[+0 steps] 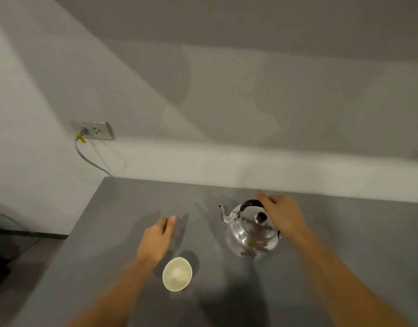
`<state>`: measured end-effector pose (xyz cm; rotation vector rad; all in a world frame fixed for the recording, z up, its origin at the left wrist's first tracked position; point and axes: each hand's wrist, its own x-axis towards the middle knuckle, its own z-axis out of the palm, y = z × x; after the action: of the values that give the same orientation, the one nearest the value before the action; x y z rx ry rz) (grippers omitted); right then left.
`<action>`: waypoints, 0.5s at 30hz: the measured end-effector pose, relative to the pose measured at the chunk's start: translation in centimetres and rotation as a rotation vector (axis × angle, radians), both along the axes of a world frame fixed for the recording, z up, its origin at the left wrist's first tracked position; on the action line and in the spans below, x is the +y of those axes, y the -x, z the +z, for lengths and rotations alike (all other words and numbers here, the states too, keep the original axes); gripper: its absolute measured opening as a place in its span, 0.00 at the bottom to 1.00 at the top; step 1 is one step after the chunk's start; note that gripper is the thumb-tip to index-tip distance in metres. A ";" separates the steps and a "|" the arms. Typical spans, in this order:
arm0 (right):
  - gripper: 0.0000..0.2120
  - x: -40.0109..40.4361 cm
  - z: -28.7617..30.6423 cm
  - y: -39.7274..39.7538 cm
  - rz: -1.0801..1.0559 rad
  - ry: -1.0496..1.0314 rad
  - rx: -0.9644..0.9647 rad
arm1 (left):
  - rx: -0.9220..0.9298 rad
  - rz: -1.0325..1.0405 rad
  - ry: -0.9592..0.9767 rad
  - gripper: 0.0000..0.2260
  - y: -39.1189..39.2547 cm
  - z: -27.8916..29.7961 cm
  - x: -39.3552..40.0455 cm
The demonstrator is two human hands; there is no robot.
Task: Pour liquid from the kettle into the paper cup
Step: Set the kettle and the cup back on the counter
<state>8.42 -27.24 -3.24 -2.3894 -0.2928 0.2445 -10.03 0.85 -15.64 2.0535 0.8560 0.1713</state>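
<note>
A shiny metal kettle with a black lid knob and a black handle stands upright on the grey table, its spout pointing left. My right hand lies over the right part of the handle with the forefinger stretched out past it; whether the fingers wrap the handle is hidden. A white paper cup stands near the front, left of the kettle, and looks empty. My left hand rests on the table just behind and left of the cup, fingers loosely curled, holding nothing.
The table's left edge drops to a dark floor. A white wall runs along the table's back, with a power socket and a grey cable hanging from it at the left.
</note>
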 end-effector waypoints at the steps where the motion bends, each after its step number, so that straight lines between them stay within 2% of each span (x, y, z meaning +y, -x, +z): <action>1: 0.32 0.4 -0.2 -1.2 -0.012 0.017 0.006 | 0.011 -0.010 -0.027 0.24 -0.8 0.0 0.3; 5: 0.29 2.0 -1.1 -5.3 -0.034 0.045 -0.001 | 0.032 -0.025 -0.084 0.26 -3.6 -0.1 1.0; 15: 0.25 5.3 -2.6 -11.8 -0.001 0.087 0.049 | 0.051 -0.067 -0.089 0.24 -6.8 -0.6 1.7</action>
<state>20.23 -21.94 -5.82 -2.4651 -0.2634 0.3214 -3.19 2.57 -16.22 2.1748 0.8232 0.1225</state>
